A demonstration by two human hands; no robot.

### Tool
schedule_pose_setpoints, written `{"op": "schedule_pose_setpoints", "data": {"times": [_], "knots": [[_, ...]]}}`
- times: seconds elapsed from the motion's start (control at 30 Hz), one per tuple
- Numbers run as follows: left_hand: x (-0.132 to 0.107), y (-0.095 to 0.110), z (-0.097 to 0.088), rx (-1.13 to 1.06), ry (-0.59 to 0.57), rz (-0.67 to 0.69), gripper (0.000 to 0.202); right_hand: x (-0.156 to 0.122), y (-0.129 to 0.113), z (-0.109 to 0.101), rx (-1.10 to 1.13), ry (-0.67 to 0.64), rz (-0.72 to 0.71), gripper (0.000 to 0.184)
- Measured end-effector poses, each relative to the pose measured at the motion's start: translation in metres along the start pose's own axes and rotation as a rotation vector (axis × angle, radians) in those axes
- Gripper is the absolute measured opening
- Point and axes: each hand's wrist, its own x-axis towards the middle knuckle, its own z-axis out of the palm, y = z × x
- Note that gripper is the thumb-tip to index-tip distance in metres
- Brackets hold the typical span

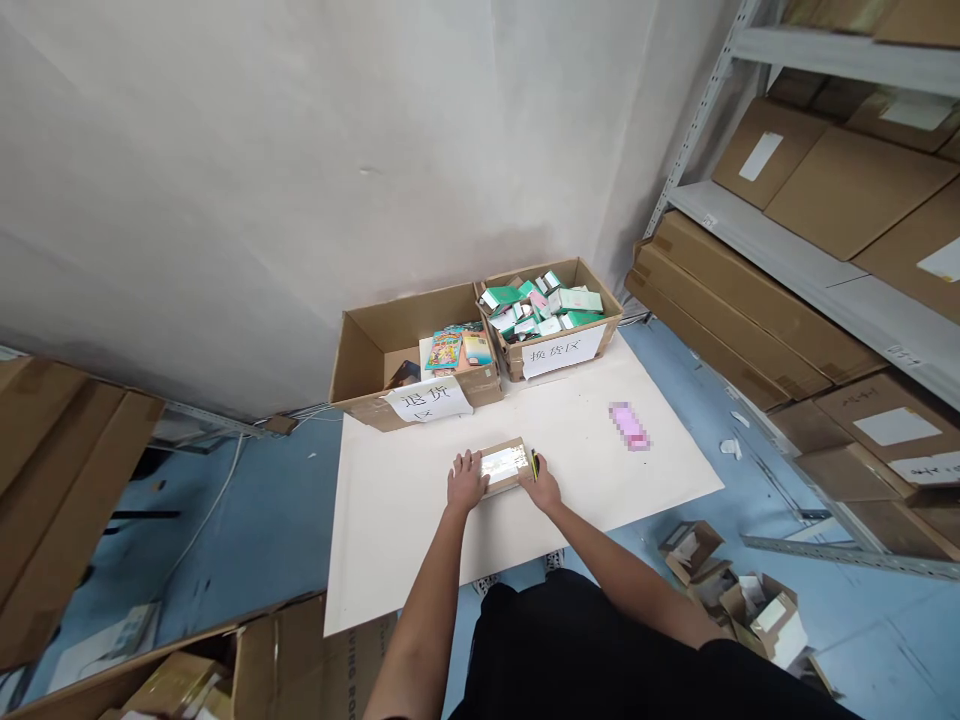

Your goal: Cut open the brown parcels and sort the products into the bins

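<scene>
A small brown cardboard box (504, 467) with a white label on top lies on the white table, in front of me. My left hand (466, 484) grips its left end, fingers over the edge. At the right end is my right hand (543, 486), closed around a slim yellow-and-black box cutter (535, 464) and touching the box. Whether the blade is out cannot be made out. Farther right on the table lies a pink item (630, 427), blurred by pixels.
At the table's back stand two open cartons: one (360, 385) with colourful packets, the other (615, 310) full of green-and-white boxes. Shelving (795, 240) with cartons rises at right. Opened boxes (694, 548) lie on the floor; large cartons (67, 470) stand at left.
</scene>
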Motion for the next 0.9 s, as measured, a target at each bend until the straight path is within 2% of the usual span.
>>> {"op": "schedule_pose_setpoints", "data": {"times": [0.07, 0.17, 0.27, 0.33, 0.4, 0.5, 0.6, 0.67, 0.7, 0.77, 0.9], "knots": [[-0.008, -0.001, 0.002, 0.011, 0.016, -0.061, 0.063, 0.010, -0.017, 0.011, -0.022, 0.010, 0.068, 0.093], [-0.030, 0.006, 0.014, 0.023, 0.032, -0.179, 0.061, 0.041, -0.051, 0.005, -0.087, 0.034, 0.093, 0.101], [-0.047, 0.021, 0.025, 0.010, -0.068, -0.098, 0.054, 0.075, -0.081, -0.012, -0.151, 0.067, 0.052, 0.102], [-0.047, 0.032, 0.023, 0.002, -0.085, 0.002, 0.046, 0.087, -0.089, -0.025, -0.179, 0.062, -0.008, 0.099], [-0.036, 0.040, 0.017, 0.020, -0.050, 0.066, 0.047, 0.085, -0.083, -0.036, -0.191, 0.082, -0.066, 0.091], [-0.009, 0.045, 0.008, 0.067, -0.029, 0.216, 0.076, 0.056, -0.047, -0.042, -0.213, 0.148, -0.071, 0.083], [0.013, 0.043, 0.007, 0.070, -0.079, 0.338, 0.089, 0.017, 0.002, -0.036, -0.272, 0.039, -0.037, 0.093], [0.019, 0.040, 0.013, 0.055, -0.096, 0.317, 0.088, 0.003, 0.022, -0.030, -0.274, -0.032, -0.006, 0.095], [0.018, 0.039, 0.016, 0.055, -0.092, 0.280, 0.087, 0.003, 0.024, -0.028, -0.267, -0.042, 0.016, 0.098], [0.012, 0.038, 0.023, 0.072, -0.064, 0.167, 0.085, 0.014, 0.013, -0.027, -0.262, -0.020, 0.044, 0.103], [-0.011, 0.045, 0.037, 0.100, -0.016, -0.093, 0.079, 0.063, -0.042, -0.034, -0.266, 0.040, -0.012, 0.102]]}}
